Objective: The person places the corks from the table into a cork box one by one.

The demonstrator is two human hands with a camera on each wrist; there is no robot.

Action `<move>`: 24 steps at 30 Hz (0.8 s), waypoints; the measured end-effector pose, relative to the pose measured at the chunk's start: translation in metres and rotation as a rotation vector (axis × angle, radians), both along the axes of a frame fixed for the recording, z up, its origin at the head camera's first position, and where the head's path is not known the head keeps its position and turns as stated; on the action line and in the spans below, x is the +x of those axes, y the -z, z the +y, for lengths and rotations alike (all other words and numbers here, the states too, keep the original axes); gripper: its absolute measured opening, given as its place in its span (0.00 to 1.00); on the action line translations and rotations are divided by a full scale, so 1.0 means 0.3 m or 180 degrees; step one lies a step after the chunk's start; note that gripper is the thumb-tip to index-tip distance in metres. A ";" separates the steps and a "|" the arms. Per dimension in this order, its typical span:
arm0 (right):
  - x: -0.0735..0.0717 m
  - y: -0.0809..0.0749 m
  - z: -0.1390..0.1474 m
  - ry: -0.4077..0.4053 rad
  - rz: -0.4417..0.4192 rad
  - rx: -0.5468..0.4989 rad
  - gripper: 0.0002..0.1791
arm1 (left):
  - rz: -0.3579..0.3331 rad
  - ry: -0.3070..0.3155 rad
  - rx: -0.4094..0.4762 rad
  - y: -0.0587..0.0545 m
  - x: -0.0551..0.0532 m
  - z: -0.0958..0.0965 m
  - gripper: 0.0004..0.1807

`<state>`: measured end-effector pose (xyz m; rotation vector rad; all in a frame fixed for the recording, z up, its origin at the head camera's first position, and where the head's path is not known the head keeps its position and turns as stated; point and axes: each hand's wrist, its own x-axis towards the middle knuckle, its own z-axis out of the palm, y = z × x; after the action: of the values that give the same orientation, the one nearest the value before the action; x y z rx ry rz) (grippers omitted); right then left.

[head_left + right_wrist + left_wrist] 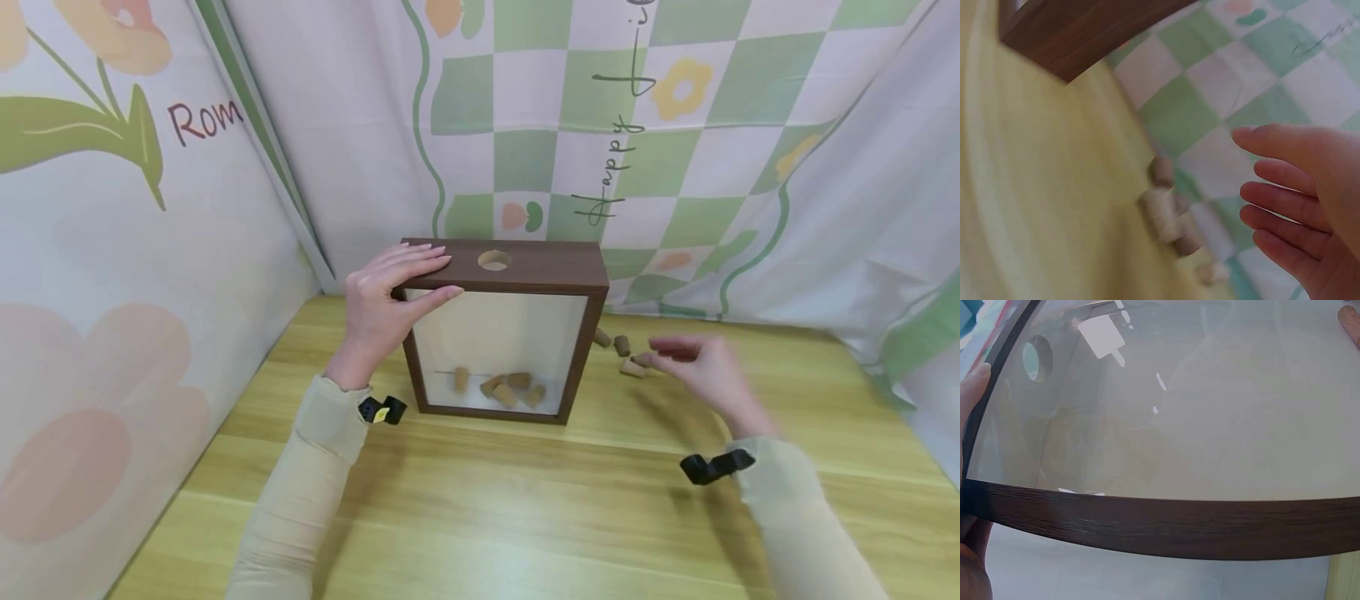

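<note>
Head: loose corks on desk, right of box. Right hand nearer, corks just left of its fingertips; front cork's long axis roughly left-right. Left hand grips box's top-left corner.

Left wrist: box edge across lower frame; one cork upper right.

Right wrist: thumb and fingers apart, holding nothing; blurred corks lower centre, the pale one slanting down-right. Box upper left, not between.

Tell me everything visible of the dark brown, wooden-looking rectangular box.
This rectangular, dark brown, wooden-looking box has a clear, glossy front panel and one round hole in its top. It stands upright on the yellowish, wood-grained table. Several tan, cylindrical corks lie inside at the bottom. The left hand rests on its top left corner, thumb at the front.
</note>
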<state>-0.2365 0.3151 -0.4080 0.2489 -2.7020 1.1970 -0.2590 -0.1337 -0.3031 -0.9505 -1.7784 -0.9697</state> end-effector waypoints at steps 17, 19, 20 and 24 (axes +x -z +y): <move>-0.030 0.114 0.003 0.0036 -0.0351 0.0156 0.24 | 0.0019 -0.0014 0.0013 0.003 0.001 -0.001 0.23; -0.033 0.118 0.005 0.0045 -0.0346 0.0184 0.24 | 0.0015 -0.0004 0.0028 0.003 0.002 -0.001 0.23; -0.034 0.120 0.006 0.0049 -0.0337 0.0203 0.24 | 0.0015 0.0006 0.0037 0.002 0.003 -0.001 0.23; -0.042 0.127 0.010 0.0052 -0.0320 0.0230 0.23 | -0.0006 0.0039 0.0054 -0.002 0.005 0.001 0.23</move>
<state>-0.2491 0.3182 -0.4462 0.1806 -2.8314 1.1379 -0.2574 -0.1334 -0.3025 -0.9512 -1.7651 -0.9922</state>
